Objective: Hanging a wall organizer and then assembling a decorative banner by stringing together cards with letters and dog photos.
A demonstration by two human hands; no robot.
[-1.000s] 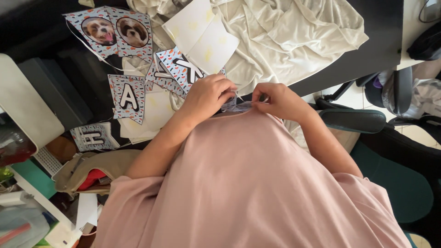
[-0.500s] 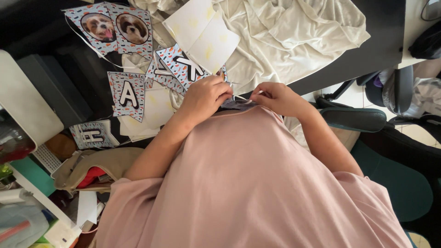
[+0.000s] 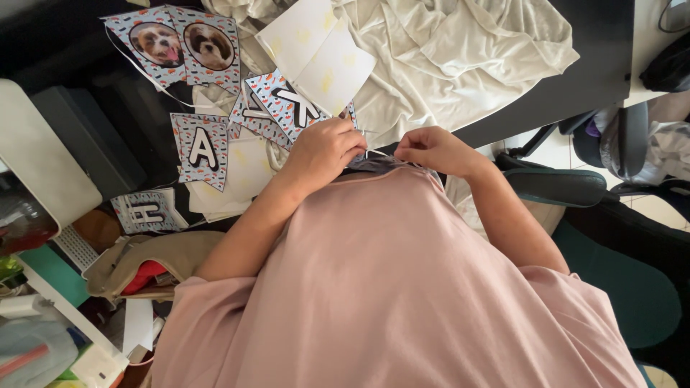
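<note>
My left hand (image 3: pixel 325 149) and my right hand (image 3: pixel 430 149) are close together at the near edge of the black table (image 3: pixel 575 79), just above my pink shirt. Both pinch a patterned paper pennant (image 3: pixel 374 164), mostly hidden behind the shirt's edge, and a thin white string (image 3: pixel 376 151) that runs between the fingers. Just beyond my left hand lies a pennant with a black-and-white letter (image 3: pixel 291 106) on the table. More pennants lie to the left: one letter pennant (image 3: pixel 200 147) and two with dog pictures (image 3: pixel 180 44).
A crumpled cream cloth (image 3: pixel 460 57) covers the table's far middle, with pale yellow paper sheets (image 3: pixel 320 54) on it. Another letter pennant (image 3: pixel 147 212), a beige bag (image 3: pixel 154 259) and a white shelf edge (image 3: pixel 43 165) are at the left. A dark chair (image 3: pixel 611 237) stands at the right.
Both hands have stayed at the table's edge with only small finger movements on the pennant and string. The view has shifted slightly.
</note>
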